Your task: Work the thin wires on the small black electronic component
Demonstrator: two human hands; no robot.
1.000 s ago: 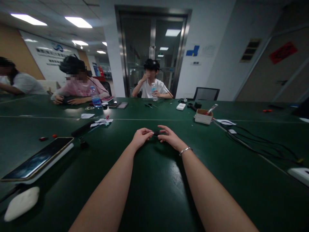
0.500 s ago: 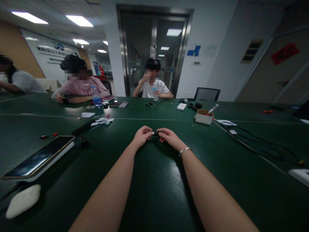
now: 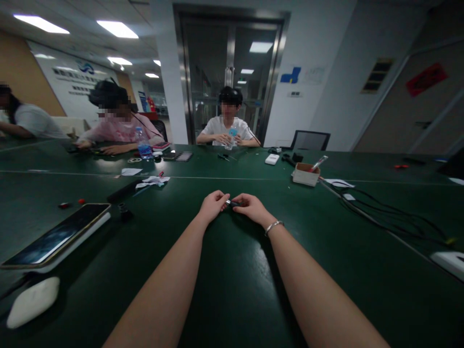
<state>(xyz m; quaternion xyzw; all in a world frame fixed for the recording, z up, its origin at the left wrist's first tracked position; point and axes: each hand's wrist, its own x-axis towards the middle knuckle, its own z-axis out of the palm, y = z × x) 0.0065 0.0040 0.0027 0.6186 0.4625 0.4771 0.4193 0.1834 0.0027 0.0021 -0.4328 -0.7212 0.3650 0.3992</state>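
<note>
Both hands grip narrowly, one at each end of a small dark stick [image 3: 234, 203]. Well to the left of the small box [image 3: 304, 180] lies a phone [image 3: 61, 237]. Left of the box too, but closer and on its near side, the left hand [image 3: 213, 204] pinches the stick's silver end between thumb and fingers. Good handling here would likely mean light, even pressure with both wrists in line, so the stick neither twists nor slips. The right hand [image 3: 253, 209], nearest the box, has thumb and fingertips drawn together on the black end; its curled fingers hide part of that hold.
</note>
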